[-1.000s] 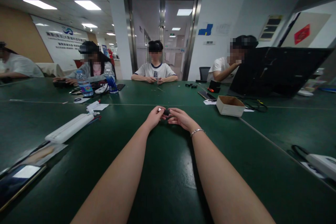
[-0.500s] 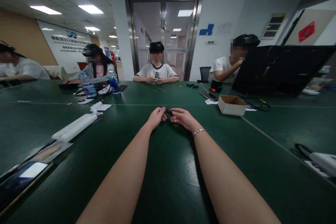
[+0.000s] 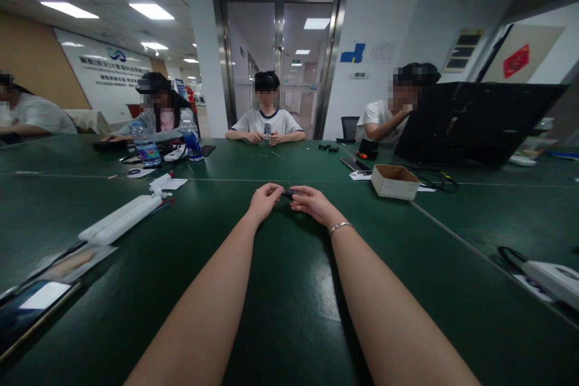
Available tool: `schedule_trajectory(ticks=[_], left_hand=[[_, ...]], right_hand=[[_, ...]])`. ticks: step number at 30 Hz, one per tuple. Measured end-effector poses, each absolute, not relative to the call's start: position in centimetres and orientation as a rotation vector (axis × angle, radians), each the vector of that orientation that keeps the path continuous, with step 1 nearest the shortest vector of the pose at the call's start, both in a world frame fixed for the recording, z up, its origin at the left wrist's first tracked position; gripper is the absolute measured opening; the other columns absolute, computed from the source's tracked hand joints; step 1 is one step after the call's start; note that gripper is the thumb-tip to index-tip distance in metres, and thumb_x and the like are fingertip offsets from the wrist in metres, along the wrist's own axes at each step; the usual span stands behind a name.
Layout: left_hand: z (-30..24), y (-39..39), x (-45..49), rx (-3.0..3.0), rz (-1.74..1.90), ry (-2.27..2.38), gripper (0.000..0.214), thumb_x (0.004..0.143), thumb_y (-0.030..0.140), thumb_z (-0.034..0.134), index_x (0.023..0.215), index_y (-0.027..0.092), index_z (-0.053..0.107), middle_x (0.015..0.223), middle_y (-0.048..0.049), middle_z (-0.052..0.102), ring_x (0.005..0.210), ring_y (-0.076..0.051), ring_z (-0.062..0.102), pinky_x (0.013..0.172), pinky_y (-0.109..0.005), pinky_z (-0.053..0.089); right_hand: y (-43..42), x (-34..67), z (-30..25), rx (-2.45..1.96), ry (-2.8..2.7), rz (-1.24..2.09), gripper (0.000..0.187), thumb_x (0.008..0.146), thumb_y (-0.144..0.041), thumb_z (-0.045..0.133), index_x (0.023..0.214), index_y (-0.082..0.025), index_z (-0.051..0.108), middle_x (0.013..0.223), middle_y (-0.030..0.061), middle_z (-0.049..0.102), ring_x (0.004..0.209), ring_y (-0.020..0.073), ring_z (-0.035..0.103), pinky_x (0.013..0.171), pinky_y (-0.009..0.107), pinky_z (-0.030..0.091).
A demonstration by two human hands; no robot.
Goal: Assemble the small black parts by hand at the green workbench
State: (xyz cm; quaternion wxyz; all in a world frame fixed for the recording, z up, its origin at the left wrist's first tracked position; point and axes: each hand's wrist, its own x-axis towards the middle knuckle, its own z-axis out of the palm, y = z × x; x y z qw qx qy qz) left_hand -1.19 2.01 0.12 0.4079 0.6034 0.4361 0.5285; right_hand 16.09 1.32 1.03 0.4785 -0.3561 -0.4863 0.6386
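Hands meet at mid-table, both forearms stretched forward over the green table (image 3: 289,313). Left hand (image 3: 263,200) is curled, fingers closed onto one end of a small dark object (image 3: 288,194); right hand (image 3: 313,204) pinches the other end between thumb and fingertips, a bracelet (image 3: 340,227) at its wrist. Object sits between the two hands, just above the tabletop; too small to identify. Cardboard box (image 3: 392,181) lies to the right, well apart. White long case (image 3: 120,219) lies to the left, a phone (image 3: 31,307) nearer the left edge. Open laptop (image 3: 470,123) stands far right. Other people sit along the far side, their hands at their own work.
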Motion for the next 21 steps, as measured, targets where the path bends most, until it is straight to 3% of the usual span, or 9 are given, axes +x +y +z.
schedule_trajectory(ticks=[13,21], left_hand=[[0.58,1.66,-1.22,1.339,1.302,1.087,0.026,0.074,0.035,0.066,0.086,0.013,0.063,0.069,-0.0031,0.062,0.062,-0.011,0.058,0.058,-0.022,0.043],[0.36,1.92,-1.41,1.373,1.322,1.083,0.029,0.074,0.040,0.066,0.081,0.013,0.059,0.067,-0.0034,0.062,0.059,-0.011,0.058,0.056,-0.023,0.043]], right_hand=[[1.49,16.23,0.76,-0.852,-1.156,1.507,0.025,0.076,0.003,0.062,0.091,-0.016,0.057,0.086,0.0029,0.062,0.059,0.0112,0.064,0.060,0.023,0.057],[1.35,16.21,0.91,-0.840,-1.144,1.517,0.027,0.076,0.008,0.058,0.091,-0.014,0.058,0.088,0.0045,0.062,0.062,0.0126,0.066,0.063,0.023,0.059]])
